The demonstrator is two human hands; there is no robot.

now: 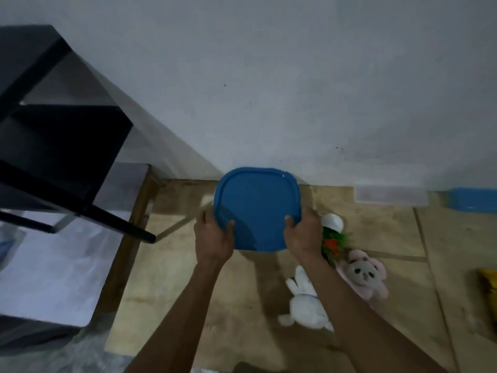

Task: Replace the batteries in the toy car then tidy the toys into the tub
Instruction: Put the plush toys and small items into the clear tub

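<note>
A blue square lid (256, 203) with rounded corners is held up above the wooden floor, near the white wall. My left hand (213, 235) grips its near left edge, thumb on top. My right hand (302, 232) grips its near right edge the same way. Whatever lies under the lid is hidden. On the floor to the right lie a white plush rabbit (304, 302), a pink and grey plush bear (363, 275) and a small fake plant in a white pot (333, 232), tipped on its side. No toy car shows.
A black metal shelf frame (61, 146) stands at the left, its leg reaching toward the lid. A clear box (391, 196) and a blue container (473, 199) sit against the wall at the right. A yellow object (489, 286) lies at the right edge.
</note>
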